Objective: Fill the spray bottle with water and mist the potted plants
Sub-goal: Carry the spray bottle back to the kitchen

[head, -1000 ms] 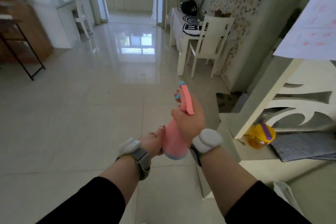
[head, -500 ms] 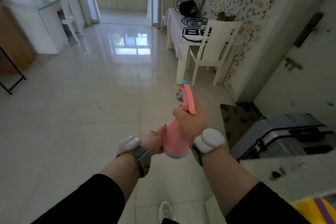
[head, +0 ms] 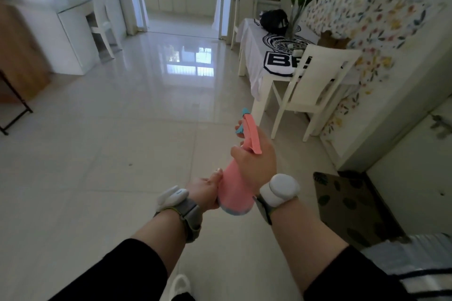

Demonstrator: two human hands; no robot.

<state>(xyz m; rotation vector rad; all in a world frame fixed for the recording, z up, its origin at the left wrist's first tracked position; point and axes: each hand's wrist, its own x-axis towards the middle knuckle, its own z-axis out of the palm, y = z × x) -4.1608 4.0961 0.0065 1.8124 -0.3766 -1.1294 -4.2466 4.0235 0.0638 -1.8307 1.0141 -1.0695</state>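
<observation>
While both hands were out in front over the tiled floor (head: 102,159), the right hand (head: 256,156) was closed around the neck of the pink spray bottle (head: 234,190) and the left hand (head: 206,189) cupped its base. Looked like the carrying step to me, headed toward the kitchen doorway (head: 181,0) at the far end. Next up is probably finding a tap and unscrewing the top.

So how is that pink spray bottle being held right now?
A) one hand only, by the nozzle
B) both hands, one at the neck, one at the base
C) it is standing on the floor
B: the right hand wraps the neck of the spray bottle while the left hand grips its base.
</observation>
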